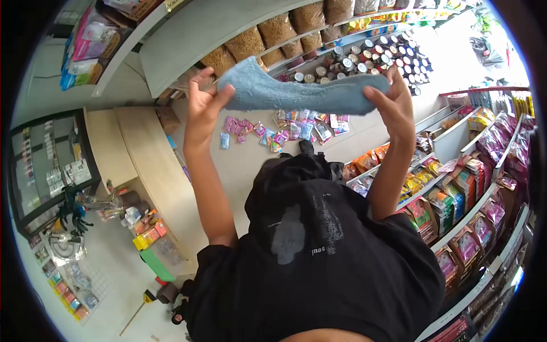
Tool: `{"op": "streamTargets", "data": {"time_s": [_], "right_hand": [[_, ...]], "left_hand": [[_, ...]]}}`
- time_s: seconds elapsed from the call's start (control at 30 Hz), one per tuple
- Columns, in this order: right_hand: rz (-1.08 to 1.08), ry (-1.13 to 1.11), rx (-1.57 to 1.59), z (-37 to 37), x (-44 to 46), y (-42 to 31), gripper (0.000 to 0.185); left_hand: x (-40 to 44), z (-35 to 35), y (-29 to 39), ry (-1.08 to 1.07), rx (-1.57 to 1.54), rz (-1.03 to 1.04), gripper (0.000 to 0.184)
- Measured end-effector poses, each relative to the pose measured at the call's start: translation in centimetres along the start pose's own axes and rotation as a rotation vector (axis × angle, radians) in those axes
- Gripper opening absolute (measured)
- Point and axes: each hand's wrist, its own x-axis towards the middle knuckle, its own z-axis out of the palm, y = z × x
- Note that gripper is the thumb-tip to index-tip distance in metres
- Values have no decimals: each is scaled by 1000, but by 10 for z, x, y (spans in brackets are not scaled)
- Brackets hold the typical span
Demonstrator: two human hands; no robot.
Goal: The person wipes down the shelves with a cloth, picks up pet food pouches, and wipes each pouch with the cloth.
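A grey-blue cloth (307,97) is stretched sideways in the air in front of me, sagging slightly along its upper edge. My left hand (206,105) pinches its left end, thumb on the near side and some fingers raised behind. At the opposite end, my right hand (397,105) grips the cloth with the thumb pressed on its face. The left end is broader and rises to a corner; the right part is bunched into a narrower band. Fingertips behind the fabric are partly hidden.
Many small colourful packets (296,128) lie on the tiled floor ahead. Rows of cans (376,54) and bags of brown pellets (245,48) fill the far shelves. Shelves of packaged goods (456,194) stand at right. A wooden counter (151,165) and glass cabinet (51,165) are at left.
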Motion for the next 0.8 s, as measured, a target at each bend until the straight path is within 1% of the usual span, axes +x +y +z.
{"op": "streamTargets", "data": {"time_s": [0.1,0.13,0.2,0.27,0.3,0.43,0.47,0.53,0.6,0.63,0.77,0.8], "right_hand": [[44,177,37,29,6,10,19],[67,188,35,29,-3,13,19],[197,8,-240,21,-22,12,21],[216,-160,-544,13,2,5,23],[219,-154,-553,15,6,7,23],[228,-122,-796,45,-11,35,22],[233,-108,-797,58,-15,38,22],[169,-41,-834,82,-13,52,21],[165,6,-857,109,-31,68,20],[180,16,-855,125,-37,70,20],[-5,334,-859,186,-62,74,18],[17,367,-857,196,-76,77,18]], "left_hand": [[-14,-8,-2,-179,82,118,52],[-21,-15,-6,-176,79,92,52],[-31,-34,-8,-193,201,51,54],[9,-49,1,-254,318,119,57],[19,-58,3,-261,309,118,57],[48,-111,16,-248,1099,151,41],[49,-122,21,-263,1097,152,41],[64,-140,29,-290,1176,418,29],[58,-166,24,-320,1242,624,18],[57,-182,22,-337,1238,615,18],[74,-232,15,-692,489,102,25],[72,-238,14,-726,489,83,25]]}}
